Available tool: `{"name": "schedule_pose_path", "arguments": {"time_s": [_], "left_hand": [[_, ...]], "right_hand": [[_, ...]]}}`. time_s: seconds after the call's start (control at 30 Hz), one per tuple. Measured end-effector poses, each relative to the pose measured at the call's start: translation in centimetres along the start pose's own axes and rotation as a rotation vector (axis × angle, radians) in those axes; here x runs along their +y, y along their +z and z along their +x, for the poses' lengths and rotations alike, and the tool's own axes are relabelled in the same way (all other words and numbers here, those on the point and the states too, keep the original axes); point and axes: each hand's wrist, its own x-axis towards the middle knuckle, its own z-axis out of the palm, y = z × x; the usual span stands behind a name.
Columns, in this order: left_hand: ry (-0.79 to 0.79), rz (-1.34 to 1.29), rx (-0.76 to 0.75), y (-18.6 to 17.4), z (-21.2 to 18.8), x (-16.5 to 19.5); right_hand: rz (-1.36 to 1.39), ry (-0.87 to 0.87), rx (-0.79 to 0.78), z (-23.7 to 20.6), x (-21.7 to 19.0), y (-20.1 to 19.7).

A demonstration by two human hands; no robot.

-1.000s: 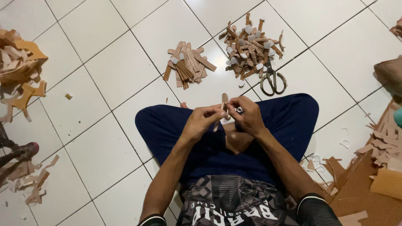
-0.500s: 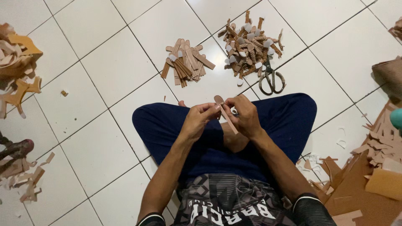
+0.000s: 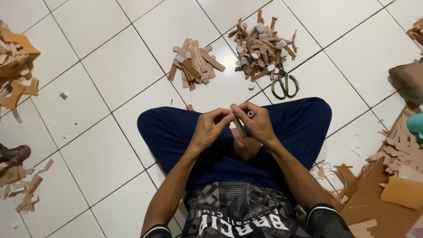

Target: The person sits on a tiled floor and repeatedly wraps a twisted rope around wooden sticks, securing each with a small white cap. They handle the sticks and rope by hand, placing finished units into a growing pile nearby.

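I sit cross-legged on white floor tiles in dark blue trousers. My left hand (image 3: 211, 128) and my right hand (image 3: 257, 122) meet over my lap, both pinching one narrow tan strip (image 3: 237, 120) that stands nearly upright between the fingertips. A ring shows on a finger of my right hand. Ahead on the tiles lies a tidy bundle of flat tan strips (image 3: 195, 64). To its right is a looser heap of strips with white tips (image 3: 261, 45). Scissors (image 3: 284, 83) lie shut beside that heap, just beyond my right knee.
Tan offcuts are piled at the far left (image 3: 15, 57) and lower left (image 3: 24, 187). A big brown sheet with scraps (image 3: 387, 194) spreads at the right. A brown bag-like thing (image 3: 407, 79) sits at the right edge, with a teal object (image 3: 415, 124) below it.
My hands have stayed together over my lap, working the same strip; its top has sunk a little between the fingers. The view has shifted slightly.
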Motion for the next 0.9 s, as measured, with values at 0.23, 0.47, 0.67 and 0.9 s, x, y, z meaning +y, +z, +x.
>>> {"name": "schedule_pose_path", "arguments": {"time_s": [0.23,0.47,0.67,0.9], "left_hand": [[0.013,0.015,0.168,0.8,-0.1,0.2],[-0.063,-0.1,0.112,0.7,-0.1,-1.0],[-0.06,-0.264,0.014,0.2,0.0,-2.2],[-0.045,-0.14,0.145,0.1,0.3,-2.9]], "right_hand": [[0.237,0.25,-0.034,0.0,-0.2,0.6],[-0.04,0.137,-0.057,-0.1,0.2,0.1],[0.005,0.209,-0.018,-0.4,0.8,0.4],[-0.038,0.083,-0.019,-0.1,1.0,-1.8]]}}
